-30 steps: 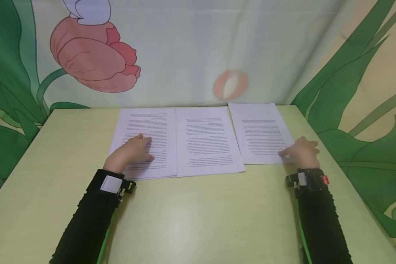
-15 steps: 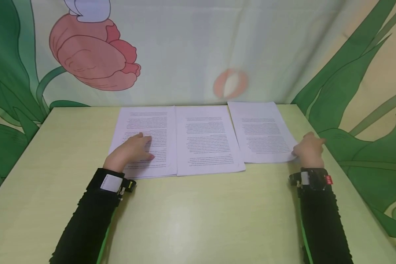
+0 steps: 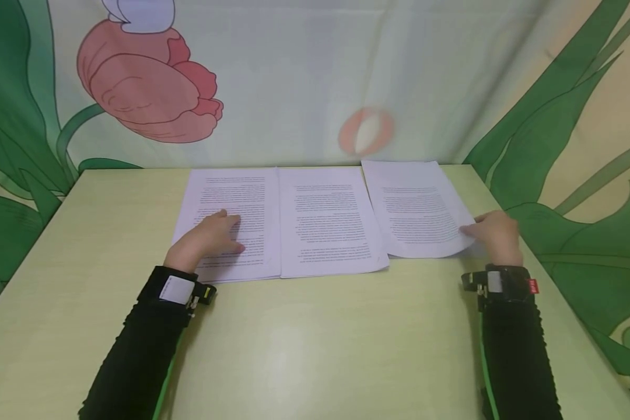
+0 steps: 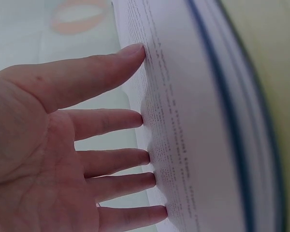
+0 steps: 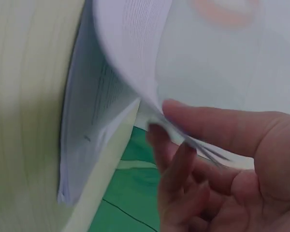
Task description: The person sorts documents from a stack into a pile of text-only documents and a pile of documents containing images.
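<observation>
Right hand has shifted right, pinching raised printed sheets, count unclear; left hand, fingers spread, touches the left printed stack.

Three stacks of white printed paper. The middle stack lies nearly flat, text uppermost. The left stack, similarly printed, adjoins its left edge. The right stack lies just beside its right edge, set slightly farther back; its upper sheets bow, near right corner raised above printed pages beneath.
</observation>
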### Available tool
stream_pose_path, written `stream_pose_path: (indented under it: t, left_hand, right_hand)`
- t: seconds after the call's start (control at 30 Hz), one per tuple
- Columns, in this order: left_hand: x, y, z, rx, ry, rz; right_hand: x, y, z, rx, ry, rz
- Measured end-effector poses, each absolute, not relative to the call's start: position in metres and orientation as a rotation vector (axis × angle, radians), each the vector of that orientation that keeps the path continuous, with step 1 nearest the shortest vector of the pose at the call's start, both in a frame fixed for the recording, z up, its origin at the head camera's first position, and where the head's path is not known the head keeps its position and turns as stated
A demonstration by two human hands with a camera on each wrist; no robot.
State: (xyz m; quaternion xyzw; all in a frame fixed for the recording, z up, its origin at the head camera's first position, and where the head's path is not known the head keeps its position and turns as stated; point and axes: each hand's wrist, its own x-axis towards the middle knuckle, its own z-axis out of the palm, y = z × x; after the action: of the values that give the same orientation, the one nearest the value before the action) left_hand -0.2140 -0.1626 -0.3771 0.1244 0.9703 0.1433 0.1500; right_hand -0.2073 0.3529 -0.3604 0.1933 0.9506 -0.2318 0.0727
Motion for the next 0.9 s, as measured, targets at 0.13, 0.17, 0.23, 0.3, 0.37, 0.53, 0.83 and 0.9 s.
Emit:
stream_pose_path:
  t: [0.13,0.17,0.23,0.3,0.37,0.53,0.83,0.9]
  left_hand:
    - [-0.214,-0.162,-0.377,0.362,2.792,0.414]
    - [-0.215,-0.162,-0.377,0.362,2.792,0.415]
    - [-0.215,-0.162,-0.378,0.359,2.791,0.417]
    - [-0.215,-0.162,-0.378,0.354,2.788,0.421]
    - [-0.215,-0.162,-0.378,0.348,2.786,0.424]
    - [-0.216,-0.163,-0.379,0.36,2.793,0.41]
    - [-0.217,-0.164,-0.381,0.385,2.802,0.384]
    - [-0.217,-0.164,-0.382,0.388,2.803,0.384]
  right_hand:
    - [-0.209,0.35,-0.363,0.553,2.833,-0.723]
    - [-0.209,0.35,-0.364,0.553,2.835,-0.749]
    - [-0.21,0.35,-0.366,0.557,2.85,-0.804]
    - [-0.211,0.351,-0.368,0.566,2.871,-0.852]
    - [-0.212,0.353,-0.369,0.579,2.872,-0.919]
    - [-0.212,0.355,-0.363,0.589,2.872,-1.028]
    - [-0.209,0.352,-0.343,0.624,2.917,-1.113]
    - [-0.207,0.351,-0.338,0.648,2.929,-1.141]
